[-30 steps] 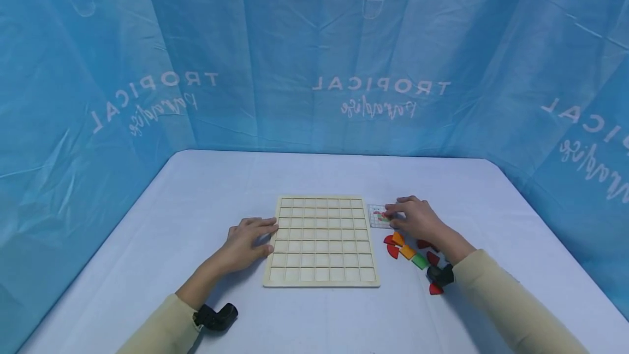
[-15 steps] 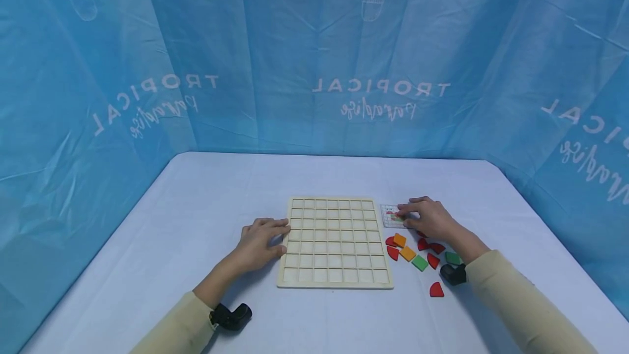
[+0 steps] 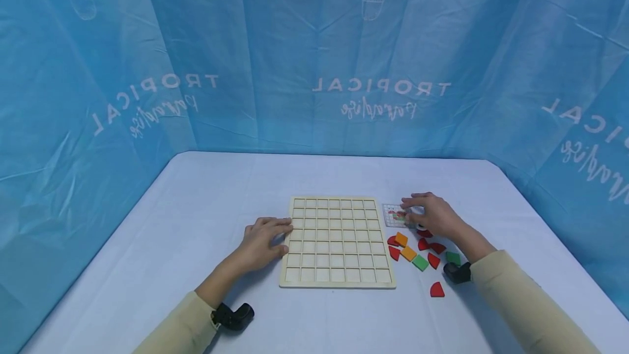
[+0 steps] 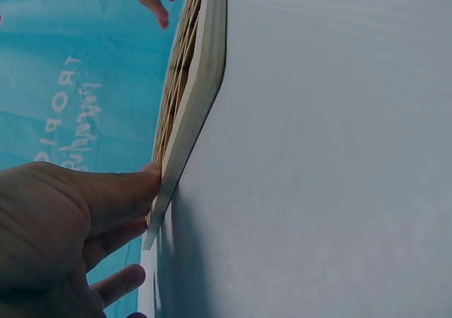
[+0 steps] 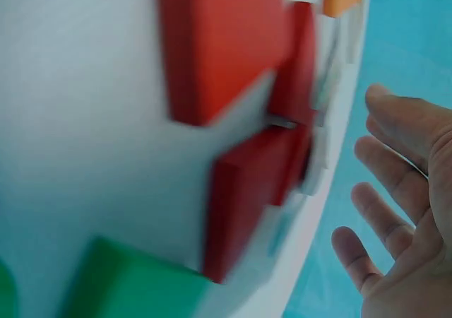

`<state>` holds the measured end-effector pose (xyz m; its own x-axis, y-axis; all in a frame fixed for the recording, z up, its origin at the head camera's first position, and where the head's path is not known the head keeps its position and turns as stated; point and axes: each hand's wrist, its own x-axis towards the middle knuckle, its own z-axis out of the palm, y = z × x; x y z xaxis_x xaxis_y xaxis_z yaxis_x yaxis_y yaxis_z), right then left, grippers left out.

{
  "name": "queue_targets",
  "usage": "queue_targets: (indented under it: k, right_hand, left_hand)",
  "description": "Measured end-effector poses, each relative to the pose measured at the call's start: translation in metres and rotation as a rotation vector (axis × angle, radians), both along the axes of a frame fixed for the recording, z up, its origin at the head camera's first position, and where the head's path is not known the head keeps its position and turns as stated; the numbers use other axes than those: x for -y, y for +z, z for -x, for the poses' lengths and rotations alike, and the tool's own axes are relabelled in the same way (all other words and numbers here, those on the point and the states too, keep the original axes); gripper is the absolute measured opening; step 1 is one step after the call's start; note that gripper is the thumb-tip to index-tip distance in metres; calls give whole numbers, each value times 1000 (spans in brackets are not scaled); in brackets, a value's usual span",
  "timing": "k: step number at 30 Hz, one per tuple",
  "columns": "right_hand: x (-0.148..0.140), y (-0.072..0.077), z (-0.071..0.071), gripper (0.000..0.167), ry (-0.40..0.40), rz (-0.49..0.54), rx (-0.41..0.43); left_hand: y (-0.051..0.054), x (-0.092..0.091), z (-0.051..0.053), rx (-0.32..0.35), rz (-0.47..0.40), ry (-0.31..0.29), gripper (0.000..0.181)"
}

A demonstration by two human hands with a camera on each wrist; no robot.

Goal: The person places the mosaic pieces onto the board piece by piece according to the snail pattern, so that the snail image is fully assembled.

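Observation:
A pale wooden grid board (image 3: 339,242) lies flat on the white table. My left hand (image 3: 262,245) touches its left edge, the thumb and fingertips against the rim; in the left wrist view the thumb (image 4: 120,191) meets the board's side (image 4: 201,85). Right of the board lies a small card (image 3: 391,216) printed with a grid and a coloured pattern. My right hand (image 3: 434,215) hovers at the card's right side, partly covering it. Its fingers are spread and hold nothing in the right wrist view, where the hand (image 5: 417,184) is apart from the blocks.
Below the card lie loose flat pieces: red quarter-rounds such as a red piece (image 3: 437,290) near the front, orange squares (image 3: 408,253) and green squares (image 3: 420,263). Blue printed cloth (image 3: 314,59) walls the table's back and sides.
The board has slid right with my left hand on its edge. The card has shifted right too, and my right hand has moved right and lifted from it. An orange piece has turned slightly.

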<state>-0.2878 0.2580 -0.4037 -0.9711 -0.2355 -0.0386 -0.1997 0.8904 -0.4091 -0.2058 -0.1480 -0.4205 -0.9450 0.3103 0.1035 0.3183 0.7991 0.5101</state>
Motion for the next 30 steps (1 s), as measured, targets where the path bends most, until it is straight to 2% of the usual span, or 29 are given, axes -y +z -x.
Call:
queue_targets:
  k: [7,13,21,30]
  right_hand:
    - [-8,18,-16,43,-23,45,-51]
    - [-20,24,-37,44,-56,48,-93]
    - [-39,15,-64,45,-48,78,-115]
    - [-52,-5,-78,45,-31,125,-69]
  left_hand:
    - [-2,-1,3,52,-113,10,46]
    - [-2,-1,5,60,-144,12,45]
    - [-2,-2,5,86,-168,32,44]
    - [-3,-3,5,103,-178,54,43]
